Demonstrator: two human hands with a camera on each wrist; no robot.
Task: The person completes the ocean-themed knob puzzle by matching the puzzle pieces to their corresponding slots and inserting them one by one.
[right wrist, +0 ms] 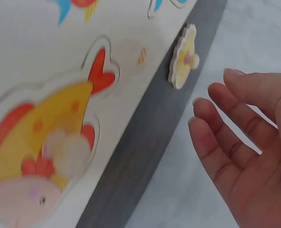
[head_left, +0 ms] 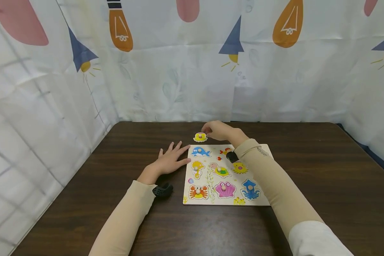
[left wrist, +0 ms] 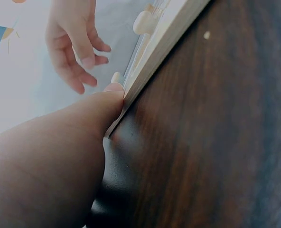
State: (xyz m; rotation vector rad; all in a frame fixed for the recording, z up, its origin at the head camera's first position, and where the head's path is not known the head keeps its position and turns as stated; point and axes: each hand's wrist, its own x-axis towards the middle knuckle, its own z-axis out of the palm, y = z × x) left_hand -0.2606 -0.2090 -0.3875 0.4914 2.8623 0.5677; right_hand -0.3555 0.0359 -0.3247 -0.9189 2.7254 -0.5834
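Note:
A wooden knob puzzle board with sea-animal pieces lies on the dark table. Just beyond its far left edge, a loose yellow puzzle piece with a small knob lies on the tabletop. My right hand hovers beside this piece, fingers loosely bent. In the right wrist view a gap separates the fingertips from the knobbed yellow piece. My left hand lies spread on the table, forefinger and thumb touching the board's left edge. The left wrist view shows that thumb against the board's side.
On the board are a blue whale, a seahorse, a turtle, a crab, a pink shell and a blue squid. My right forearm crosses over the board's right side. A patterned curtain hangs behind the table.

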